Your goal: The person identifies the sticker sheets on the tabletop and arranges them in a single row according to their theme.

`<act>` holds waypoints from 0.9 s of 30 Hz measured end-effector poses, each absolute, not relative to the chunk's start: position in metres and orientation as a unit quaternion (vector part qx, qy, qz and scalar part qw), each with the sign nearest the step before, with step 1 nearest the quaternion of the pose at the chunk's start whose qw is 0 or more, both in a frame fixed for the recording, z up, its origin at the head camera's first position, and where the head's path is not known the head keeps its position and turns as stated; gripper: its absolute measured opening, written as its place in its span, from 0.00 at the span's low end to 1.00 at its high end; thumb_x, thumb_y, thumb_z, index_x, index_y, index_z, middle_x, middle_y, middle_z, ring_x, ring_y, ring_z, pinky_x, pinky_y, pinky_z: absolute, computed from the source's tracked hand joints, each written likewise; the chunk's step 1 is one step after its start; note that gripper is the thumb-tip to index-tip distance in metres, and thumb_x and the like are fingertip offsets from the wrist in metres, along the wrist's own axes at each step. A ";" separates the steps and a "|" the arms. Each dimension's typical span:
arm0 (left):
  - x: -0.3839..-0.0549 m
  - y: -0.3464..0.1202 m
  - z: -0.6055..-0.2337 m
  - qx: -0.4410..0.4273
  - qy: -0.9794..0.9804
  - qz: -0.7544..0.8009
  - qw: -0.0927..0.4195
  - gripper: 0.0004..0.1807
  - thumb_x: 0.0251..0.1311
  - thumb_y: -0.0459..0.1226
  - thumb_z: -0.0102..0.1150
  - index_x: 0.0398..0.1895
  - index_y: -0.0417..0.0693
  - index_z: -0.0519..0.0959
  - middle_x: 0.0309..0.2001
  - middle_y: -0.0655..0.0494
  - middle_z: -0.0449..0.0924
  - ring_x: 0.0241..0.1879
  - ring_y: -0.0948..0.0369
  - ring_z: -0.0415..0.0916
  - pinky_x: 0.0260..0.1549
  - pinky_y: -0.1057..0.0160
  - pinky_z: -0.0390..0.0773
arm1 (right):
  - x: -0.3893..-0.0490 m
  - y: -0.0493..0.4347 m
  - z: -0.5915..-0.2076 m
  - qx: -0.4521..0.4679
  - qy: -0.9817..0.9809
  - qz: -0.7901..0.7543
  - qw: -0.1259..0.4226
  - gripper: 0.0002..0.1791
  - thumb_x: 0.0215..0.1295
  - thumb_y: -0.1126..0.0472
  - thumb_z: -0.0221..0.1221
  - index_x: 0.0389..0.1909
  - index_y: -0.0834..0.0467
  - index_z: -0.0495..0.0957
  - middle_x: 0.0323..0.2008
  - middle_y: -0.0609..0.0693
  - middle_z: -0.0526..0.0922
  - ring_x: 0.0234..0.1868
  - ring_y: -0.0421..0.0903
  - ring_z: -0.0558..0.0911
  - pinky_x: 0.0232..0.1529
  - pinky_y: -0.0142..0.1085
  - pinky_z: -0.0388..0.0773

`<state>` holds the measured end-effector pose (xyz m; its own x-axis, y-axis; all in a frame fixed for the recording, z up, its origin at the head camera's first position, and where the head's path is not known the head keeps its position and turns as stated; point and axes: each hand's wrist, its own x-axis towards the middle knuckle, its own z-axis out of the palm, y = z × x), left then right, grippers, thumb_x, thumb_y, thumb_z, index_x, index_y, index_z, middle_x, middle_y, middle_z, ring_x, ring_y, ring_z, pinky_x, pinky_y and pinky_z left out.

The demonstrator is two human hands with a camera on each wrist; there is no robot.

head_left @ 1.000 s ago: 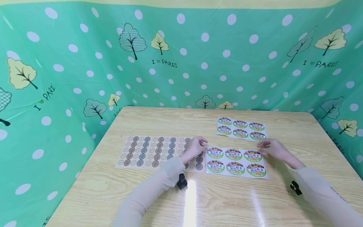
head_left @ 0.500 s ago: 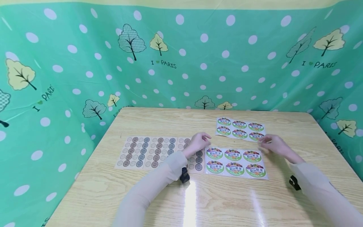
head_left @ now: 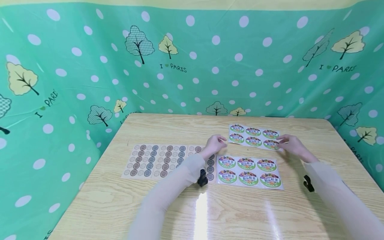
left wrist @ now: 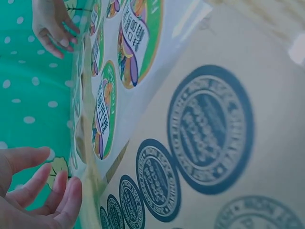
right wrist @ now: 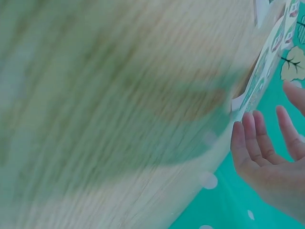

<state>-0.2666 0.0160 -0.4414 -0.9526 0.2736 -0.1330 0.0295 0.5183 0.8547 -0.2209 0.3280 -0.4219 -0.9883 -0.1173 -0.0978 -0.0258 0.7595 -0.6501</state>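
My left hand [head_left: 215, 144] hovers just left of the far sheet of fruit stickers [head_left: 246, 135], fingers loosely bent and apart in the left wrist view, with nothing in them. At that sheet's right end is my right hand [head_left: 292, 145], its thumb and fingers spread in the right wrist view. The fingertips lie close to the sheet's corner; whether they touch it I cannot tell. A second sheet of fruit stickers [head_left: 237, 170], with round green-edged labels, lies flat nearer to me. Left of it are sheets of small round brown and dark labels [head_left: 166, 161], partly covered by my left forearm.
Everything lies on a light wooden table [head_left: 240, 213]. A green dotted cloth [head_left: 192, 66] hangs along its back and left side. Black straps [head_left: 202, 178] show at both wrists.
Both hands have moved away from the near fruit sticker sheet, forward to the two ends of the far one. The sheets lie where they were.
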 end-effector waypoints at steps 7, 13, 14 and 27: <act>-0.269 0.024 -0.438 0.074 0.860 0.489 0.125 0.12 0.49 0.32 0.60 0.39 0.43 0.78 0.28 0.54 0.76 0.26 0.63 0.71 0.23 0.71 0.71 | -0.231 0.332 -0.424 -0.011 0.932 -0.355 0.071 0.27 0.60 0.60 0.52 0.56 0.72 0.60 0.48 0.74 0.66 0.48 0.66 0.68 0.45 0.54 0.69; -0.272 0.029 -0.439 0.070 0.856 0.499 0.121 0.13 0.48 0.33 0.61 0.40 0.41 0.77 0.29 0.54 0.75 0.25 0.64 0.69 0.22 0.73 0.69 | -0.241 0.334 -0.425 0.011 0.927 -0.366 0.079 0.31 0.61 0.57 0.52 0.58 0.73 0.56 0.53 0.75 0.61 0.52 0.68 0.63 0.50 0.57 0.65; -0.273 0.030 -0.439 0.067 0.855 0.500 0.122 0.14 0.48 0.33 0.61 0.40 0.41 0.77 0.29 0.54 0.76 0.26 0.64 0.69 0.22 0.73 0.70 | -0.243 0.334 -0.425 0.013 0.926 -0.369 0.081 0.32 0.61 0.58 0.52 0.59 0.73 0.55 0.53 0.76 0.60 0.53 0.69 0.62 0.51 0.57 0.64; -0.279 0.040 -0.439 0.017 0.828 0.547 0.121 0.17 0.48 0.31 0.60 0.45 0.38 0.76 0.34 0.50 0.77 0.30 0.61 0.72 0.28 0.69 0.73 | -0.256 0.335 -0.427 0.012 0.918 -0.385 0.093 0.35 0.60 0.59 0.54 0.61 0.73 0.50 0.59 0.75 0.50 0.58 0.71 0.52 0.56 0.61 0.54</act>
